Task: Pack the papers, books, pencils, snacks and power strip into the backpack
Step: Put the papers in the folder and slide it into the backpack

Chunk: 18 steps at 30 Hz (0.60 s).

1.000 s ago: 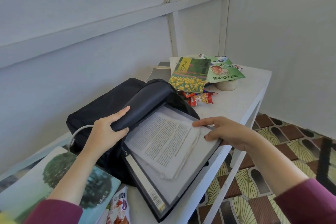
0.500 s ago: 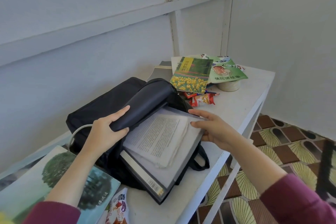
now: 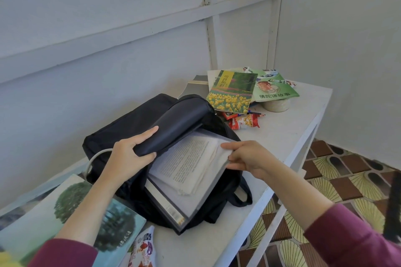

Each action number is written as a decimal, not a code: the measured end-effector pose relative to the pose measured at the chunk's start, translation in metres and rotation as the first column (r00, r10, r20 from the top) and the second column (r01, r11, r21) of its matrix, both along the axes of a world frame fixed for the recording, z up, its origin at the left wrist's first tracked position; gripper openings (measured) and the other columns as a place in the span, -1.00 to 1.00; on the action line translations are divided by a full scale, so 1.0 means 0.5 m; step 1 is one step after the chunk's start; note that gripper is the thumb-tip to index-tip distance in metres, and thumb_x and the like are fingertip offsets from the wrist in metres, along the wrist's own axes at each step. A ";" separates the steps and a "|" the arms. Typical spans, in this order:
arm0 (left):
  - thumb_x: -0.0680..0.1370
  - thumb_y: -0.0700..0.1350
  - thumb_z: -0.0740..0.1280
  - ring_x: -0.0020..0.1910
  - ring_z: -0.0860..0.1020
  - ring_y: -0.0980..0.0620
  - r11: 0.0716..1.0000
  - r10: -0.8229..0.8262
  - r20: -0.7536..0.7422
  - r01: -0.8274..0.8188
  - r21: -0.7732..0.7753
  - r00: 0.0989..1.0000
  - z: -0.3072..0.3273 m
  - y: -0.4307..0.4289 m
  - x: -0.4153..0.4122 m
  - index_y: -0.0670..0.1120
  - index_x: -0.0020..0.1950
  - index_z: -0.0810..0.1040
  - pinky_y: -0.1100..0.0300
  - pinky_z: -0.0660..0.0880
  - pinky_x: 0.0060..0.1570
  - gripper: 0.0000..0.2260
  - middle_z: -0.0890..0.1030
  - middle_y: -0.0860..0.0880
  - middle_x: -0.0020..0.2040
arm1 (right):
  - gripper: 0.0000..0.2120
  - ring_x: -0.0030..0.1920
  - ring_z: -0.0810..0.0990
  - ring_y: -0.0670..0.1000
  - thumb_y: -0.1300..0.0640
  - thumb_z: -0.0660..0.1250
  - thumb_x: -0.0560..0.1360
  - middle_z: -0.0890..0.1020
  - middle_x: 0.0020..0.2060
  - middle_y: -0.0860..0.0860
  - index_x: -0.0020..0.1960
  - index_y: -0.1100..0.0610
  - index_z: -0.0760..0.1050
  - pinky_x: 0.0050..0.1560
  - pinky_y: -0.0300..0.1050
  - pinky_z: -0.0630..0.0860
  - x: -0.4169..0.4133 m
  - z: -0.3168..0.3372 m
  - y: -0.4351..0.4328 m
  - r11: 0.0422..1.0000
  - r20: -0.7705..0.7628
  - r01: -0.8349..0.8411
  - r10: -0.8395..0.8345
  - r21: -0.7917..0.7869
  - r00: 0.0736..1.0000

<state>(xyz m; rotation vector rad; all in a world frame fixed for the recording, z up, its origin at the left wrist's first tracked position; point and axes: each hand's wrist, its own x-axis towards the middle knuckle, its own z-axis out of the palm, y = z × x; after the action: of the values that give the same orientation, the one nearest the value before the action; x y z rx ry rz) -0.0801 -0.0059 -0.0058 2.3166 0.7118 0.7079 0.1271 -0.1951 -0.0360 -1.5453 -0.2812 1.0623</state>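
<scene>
A person in dark red sleeves stands at a white table point(image 3: 293, 132) set in the corner of a pale room. A black backpack point(image 3: 121, 128) lies on the table with its mouth facing them.

The left hand point(image 3: 130, 154) grips the backpack's top flap point(image 3: 175, 125) and holds it lifted. The fingers are laid over the top of the flap and the thumb is curled beneath its edge.

The right hand point(image 3: 247, 160) pinches the right edge of a dark-rimmed folder point(image 3: 201, 197), thumb on top and fingers curled below. Printed papers point(image 3: 184, 165) lie on the folder. Its far end sits inside the backpack's opening under the flap, and its near corner sticks out over the table.

At the far end of the table lies a loose pile of books. On top are a yellow-flower book point(image 3: 233, 93) and a green book point(image 3: 276, 91). Under the green book stands a pale round object point(image 3: 276, 105); it may be a roll of tape, though I cannot tell. Just in front of the pile lie a red snack packet point(image 3: 245, 121) and some pencils point(image 3: 257, 113).

Near the person's left arm lies a tree-cover book point(image 3: 71, 208), with a second snack packet point(image 3: 143, 247) beside it. A white cable point(image 3: 95, 158) curves beside the backpack, behind the left wrist.
</scene>
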 end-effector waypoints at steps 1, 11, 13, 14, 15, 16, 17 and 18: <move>0.37 -0.33 0.46 -0.07 0.47 0.52 1.000 0.002 0.001 -0.002 0.002 1.000 0.001 0.000 0.000 0.21 0.23 0.45 0.62 0.36 -0.15 -0.40 0.52 0.15 0.16 | -0.63 -0.15 0.62 0.08 0.49 0.15 0.49 0.53 0.06 0.16 0.16 0.24 0.56 -0.29 -0.20 0.63 -0.003 -0.004 0.012 1.000 -0.025 0.012 -0.012 0.003 1.000; 0.37 -0.33 0.45 -0.02 0.45 0.54 1.000 -0.005 -0.001 0.004 -0.011 1.000 0.012 -0.004 -0.003 0.24 0.22 0.46 0.63 0.35 -0.12 -0.41 0.50 0.23 0.15 | -0.56 -0.06 0.56 0.04 0.50 0.15 0.50 0.43 0.29 0.12 0.32 0.24 0.44 -0.19 -0.23 0.59 -0.023 -0.013 0.125 0.996 -0.095 0.070 -0.065 0.051 0.993; 0.38 -0.34 0.45 -0.01 0.44 0.54 1.000 -0.002 0.004 0.002 -0.022 1.000 0.015 -0.006 -0.003 0.24 0.21 0.46 0.62 0.36 -0.11 -0.41 0.49 0.26 0.14 | -0.56 -0.13 0.57 0.01 0.50 0.15 0.50 0.46 0.26 0.11 0.32 0.23 0.44 -0.14 -0.21 0.58 -0.020 -0.020 0.137 0.995 -0.104 0.088 -0.083 0.049 0.991; 0.38 -0.34 0.44 -0.01 0.44 0.54 1.000 0.000 0.006 0.001 -0.029 1.000 0.016 -0.007 -0.003 0.24 0.21 0.47 0.62 0.36 -0.11 -0.41 0.49 0.27 0.13 | -0.56 -0.17 0.56 0.01 0.50 0.15 0.50 0.47 0.21 0.11 0.32 0.22 0.45 -0.13 -0.21 0.58 -0.018 -0.021 0.140 0.994 -0.109 0.099 -0.094 0.044 0.990; 0.38 -0.34 0.44 -0.01 0.44 0.54 0.999 0.002 0.008 -0.002 -0.036 1.000 0.016 -0.007 -0.003 0.24 0.21 0.47 0.62 0.36 -0.11 -0.41 0.49 0.28 0.12 | -0.57 -0.20 0.56 0.00 0.50 0.15 0.51 0.48 0.17 0.10 0.31 0.22 0.45 -0.12 -0.20 0.58 -0.016 -0.023 0.142 0.994 -0.111 0.105 -0.100 0.040 0.989; 0.38 -0.35 0.44 -0.01 0.44 0.54 0.999 0.004 0.007 -0.004 -0.042 1.000 0.017 -0.008 -0.002 0.25 0.21 0.47 0.62 0.36 -0.11 -0.41 0.48 0.29 0.12 | -0.57 -0.21 0.56 0.00 0.50 0.15 0.51 0.49 0.12 0.09 0.31 0.22 0.45 -0.11 -0.19 0.58 -0.015 -0.024 0.141 0.994 -0.109 0.105 -0.101 0.036 0.989; 0.38 -0.35 0.44 -0.01 0.44 0.55 0.999 0.007 0.004 -0.006 -0.045 1.000 0.016 -0.009 -0.001 0.26 0.20 0.47 0.63 0.35 -0.10 -0.41 0.48 0.31 0.11 | -0.57 -0.21 0.56 0.00 0.49 0.16 0.51 0.50 0.07 0.08 0.32 0.22 0.45 -0.10 -0.18 0.58 -0.013 -0.024 0.140 0.995 -0.104 0.097 -0.093 0.035 0.990; 0.38 -0.34 0.44 -0.01 0.44 0.55 0.999 0.010 -0.001 -0.010 -0.042 1.000 0.016 -0.009 0.000 0.27 0.20 0.46 0.63 0.35 -0.10 -0.40 0.47 0.32 0.11 | -0.58 -0.19 0.57 0.01 0.48 0.17 0.51 0.50 0.01 0.06 0.32 0.22 0.45 -0.10 -0.17 0.58 -0.011 -0.024 0.138 0.996 -0.097 0.082 -0.079 0.035 0.992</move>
<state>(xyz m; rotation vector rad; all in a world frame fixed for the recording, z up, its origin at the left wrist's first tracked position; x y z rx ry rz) -0.0799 -0.0105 0.0020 2.2768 0.7320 0.6893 0.1217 -0.1262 -0.0478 -1.4542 -0.1710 1.0582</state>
